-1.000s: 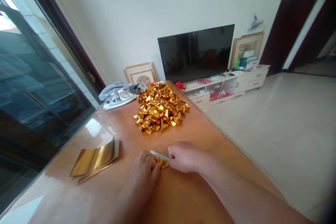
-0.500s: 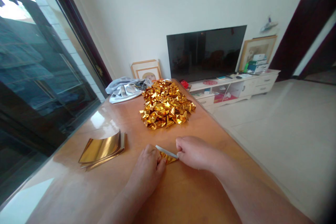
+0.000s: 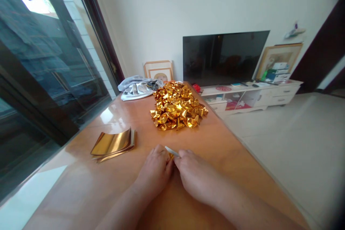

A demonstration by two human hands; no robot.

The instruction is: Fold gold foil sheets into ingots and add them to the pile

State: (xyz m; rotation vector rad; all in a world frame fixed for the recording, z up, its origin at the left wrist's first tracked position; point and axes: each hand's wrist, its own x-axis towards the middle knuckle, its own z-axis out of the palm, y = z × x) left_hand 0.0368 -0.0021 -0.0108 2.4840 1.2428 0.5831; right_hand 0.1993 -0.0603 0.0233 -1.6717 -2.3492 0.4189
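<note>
Hand (image 3: 156,167) (left, curled) holds foil (image 3: 171,155).

Free room around the two hands, blocked way at the far end.
Between the left hand (image 3: 155,167) and the stack of gold sheets (image 3: 113,143), a bare stretch of table (image 3: 126,176) lets a hand pass. Straight ahead also is a bare band, but then the pile of gold foil pieces (image 3: 178,109) stands in the way, and at its far left the grey cloth bundle (image 3: 137,89) narrows the passage. To the right of the right hand (image 3: 192,172), the surface is free until the table edge. Between both hands, the pale strip (image 3: 171,151) occupies the small gap.
</note>
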